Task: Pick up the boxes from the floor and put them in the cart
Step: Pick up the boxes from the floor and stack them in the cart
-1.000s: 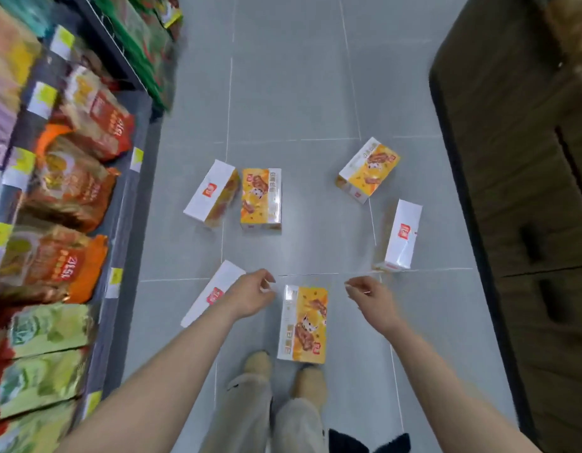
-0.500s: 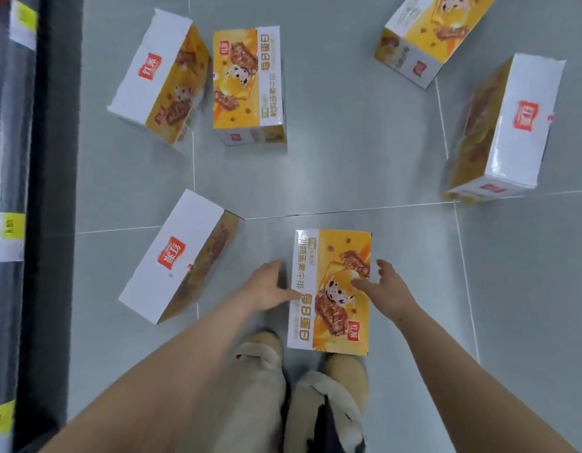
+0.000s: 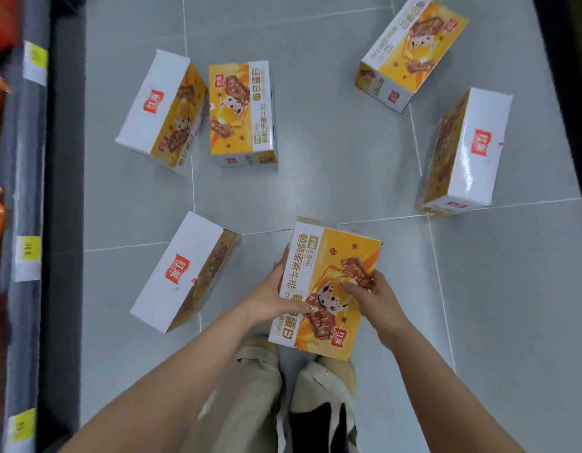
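Several yellow-and-white snack boxes lie scattered on the grey tiled floor. The nearest box (image 3: 328,256) is in front of my feet, tilted, with its yellow face up. My left hand (image 3: 273,295) grips its left edge and my right hand (image 3: 368,294) grips its right side, thumb across the top. Another box (image 3: 181,273) lies to the left with its white side up. Two boxes (image 3: 162,109) (image 3: 240,109) lie side by side farther off at the left. At the far right are two more boxes (image 3: 413,50) (image 3: 469,148). No cart is in view.
A store shelf (image 3: 31,191) with yellow price tags and orange snack bags runs along the left edge. A dark cabinet edge (image 3: 570,76) borders the floor on the right. My feet (image 3: 322,374) stand just behind the held box.
I have bent lower, so the boxes look larger. Both hands have closed on the nearest box's sides, and it has tilted from how it lay.
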